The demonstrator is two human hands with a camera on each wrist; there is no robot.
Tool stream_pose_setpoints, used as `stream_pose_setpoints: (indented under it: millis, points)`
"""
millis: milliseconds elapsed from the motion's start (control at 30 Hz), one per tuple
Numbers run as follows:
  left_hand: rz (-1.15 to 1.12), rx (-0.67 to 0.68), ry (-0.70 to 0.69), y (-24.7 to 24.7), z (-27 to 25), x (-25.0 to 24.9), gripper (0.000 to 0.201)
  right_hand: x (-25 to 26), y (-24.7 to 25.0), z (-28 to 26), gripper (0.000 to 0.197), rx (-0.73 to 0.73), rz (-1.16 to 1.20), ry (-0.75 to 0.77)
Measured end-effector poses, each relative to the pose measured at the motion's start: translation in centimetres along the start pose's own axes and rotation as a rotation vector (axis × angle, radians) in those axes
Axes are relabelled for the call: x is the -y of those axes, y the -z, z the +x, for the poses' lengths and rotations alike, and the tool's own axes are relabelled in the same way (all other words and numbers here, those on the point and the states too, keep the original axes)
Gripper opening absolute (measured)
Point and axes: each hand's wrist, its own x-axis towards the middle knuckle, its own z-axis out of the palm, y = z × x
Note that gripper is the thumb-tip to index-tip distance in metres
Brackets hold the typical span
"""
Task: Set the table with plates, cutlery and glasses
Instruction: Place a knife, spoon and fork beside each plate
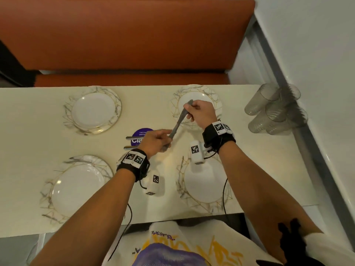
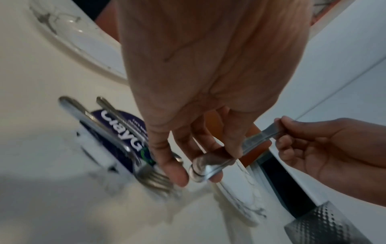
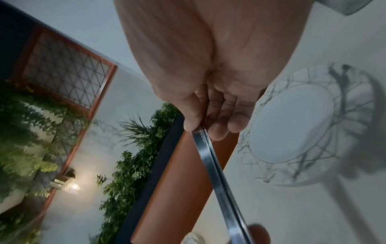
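Both hands hold one small bundle of steel cutlery [image 1: 177,122] in the air above the cream bench [image 1: 28,120], just to the right of the round purple sticker [image 1: 142,132] at the bench's middle. The right hand [image 1: 201,112] pinches the far end, where the right wrist view shows a serrated knife blade between thumb and fingers; the left hand [image 1: 155,141] closes its fingertips round the near end, where the left wrist view shows a rounded, spoon-like shape. Holding both ends probably lets the person peel one piece from the other.

Two more steel pieces, forks by their tines [image 2: 154,178], lie across the sticker, likely parked centrally within reach of every setting. Four white plates with grey marbling and gold lines sit round the sticker, one beyond-left [image 1: 94,110]; no cutlery lies beside them yet. A cluster of smoky clear tumblers [image 1: 274,110] waits far right of the sticker, against the wall.
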Motion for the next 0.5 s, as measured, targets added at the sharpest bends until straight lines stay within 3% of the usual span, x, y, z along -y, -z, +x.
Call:
stream_pose_setpoints:
  millis: [167, 300, 500]
  points:
    - [0.017, -0.085, -0.047, 6.0, 2.2, -2.6, 0.024, 0.0, -1.3, 0.3, 0.016, -0.058, 0.213, -0.082]
    - [-0.297, -0.199, -0.081, 9.7, 4.0, -5.8, 0.031, -0.5, -1.7, -0.8, 0.013, 0.076, 0.283, -0.124]
    - [-0.535, -0.311, -0.148, 7.3, 6.3, -8.2, 0.028, 0.3, -4.1, -1.5, 0.022, 0.258, 0.110, -0.083]
